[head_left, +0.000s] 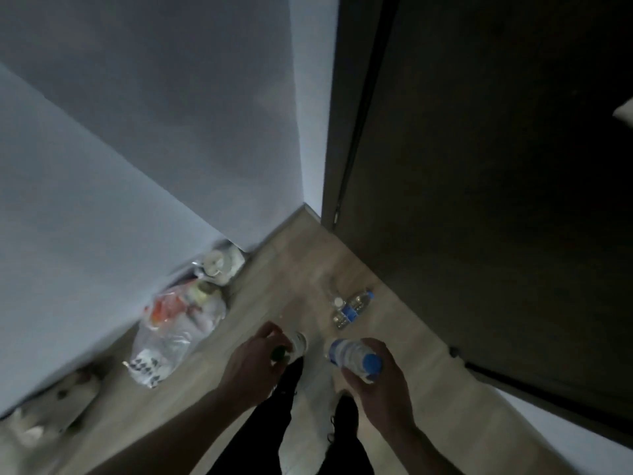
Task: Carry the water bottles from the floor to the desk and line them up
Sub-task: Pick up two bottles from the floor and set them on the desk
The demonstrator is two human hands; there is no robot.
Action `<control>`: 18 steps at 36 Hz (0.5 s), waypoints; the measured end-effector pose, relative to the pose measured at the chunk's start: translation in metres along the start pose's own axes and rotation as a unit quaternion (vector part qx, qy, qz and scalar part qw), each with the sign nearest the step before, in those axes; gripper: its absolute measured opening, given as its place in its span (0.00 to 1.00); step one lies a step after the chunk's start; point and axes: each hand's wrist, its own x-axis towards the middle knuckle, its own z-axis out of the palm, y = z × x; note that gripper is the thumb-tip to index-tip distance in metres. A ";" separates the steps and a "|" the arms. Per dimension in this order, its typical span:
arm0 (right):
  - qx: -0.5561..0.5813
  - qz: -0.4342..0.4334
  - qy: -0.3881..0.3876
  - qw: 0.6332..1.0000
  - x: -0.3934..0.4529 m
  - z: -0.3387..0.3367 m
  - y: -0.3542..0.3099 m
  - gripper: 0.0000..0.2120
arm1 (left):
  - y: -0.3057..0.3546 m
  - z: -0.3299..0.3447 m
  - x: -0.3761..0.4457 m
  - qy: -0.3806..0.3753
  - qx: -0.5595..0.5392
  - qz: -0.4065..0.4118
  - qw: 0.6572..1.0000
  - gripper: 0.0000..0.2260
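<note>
My right hand (378,378) grips a clear water bottle (349,354) with a blue label and blue cap, held above the floor. My left hand (255,359) grips another bottle (296,344) with a pale body and a dark green end; my fingers hide most of it. Farther ahead a blue-labelled water bottle (354,306) lies on its side on the wooden floor (428,365). A small clear bottle with a white cap (337,301) stands right beside it. No desk is in view.
A dark door (496,166) fills the right side. Against the pale wall (154,132) on the left lie a clear plastic bag of rubbish (178,327), a white object (222,264) and a pale heap (51,409). My legs and white shoes are below.
</note>
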 end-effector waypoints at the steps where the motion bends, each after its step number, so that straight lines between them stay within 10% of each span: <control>1: 0.004 -0.008 0.001 1.000 -0.008 -0.006 -0.017 0.28 | 0.009 -0.013 -0.014 0.015 -0.002 -0.003 1.000 0.08; 18: -0.129 -0.220 -0.088 0.963 -0.120 -0.076 -0.139 0.17 | 0.095 -0.030 -0.220 0.306 -0.113 -0.153 0.933 0.10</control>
